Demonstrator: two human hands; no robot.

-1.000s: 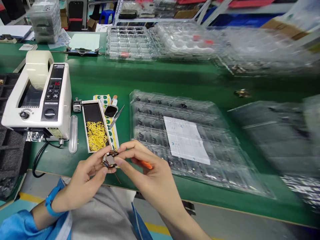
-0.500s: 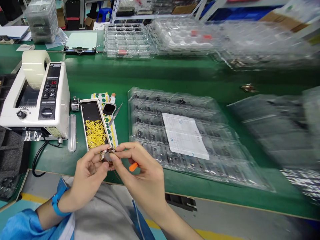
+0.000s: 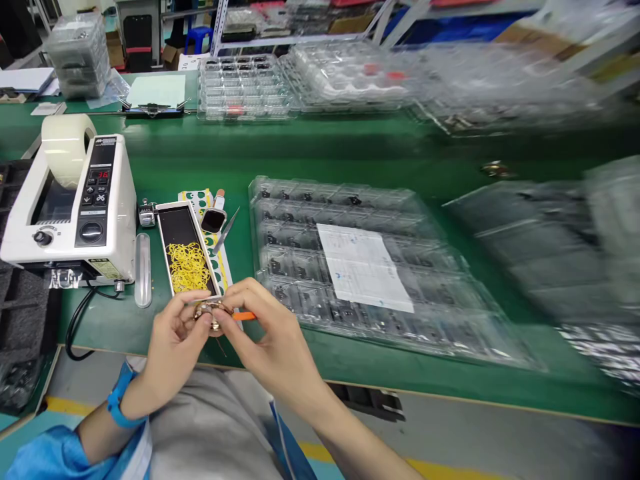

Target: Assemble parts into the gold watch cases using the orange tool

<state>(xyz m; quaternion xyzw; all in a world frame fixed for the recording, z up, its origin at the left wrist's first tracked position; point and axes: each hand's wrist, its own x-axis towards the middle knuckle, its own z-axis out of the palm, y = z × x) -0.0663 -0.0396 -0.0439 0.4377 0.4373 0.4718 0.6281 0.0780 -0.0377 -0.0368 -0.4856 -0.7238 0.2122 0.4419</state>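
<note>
My left hand is closed, thumb and fingers pinching a small round electronic assembly with a shiny metallic rim and a thin wire hanging below. My right hand is closed around a slim orange tool, its far end hidden at the assembly; the thumb and fingertips touch the part's right side. Just beyond the hands lies a narrow box holding yellow ring-like pieces. Beside that box are a smartwatch and pointed tweezers on a sheet with green dots.
A white tape dispenser stands at left, a clear tube beside it. Right of my hands lies a large clear compartment tray with a paper sheet on top. More clear trays line the back. Dark trays are blurred at right.
The round assembly has tilted from showing its face to nearly edge-on. The orange tool has swung from pointing down by the right palm to lying level, towards the assembly. The view has shifted slightly.
</note>
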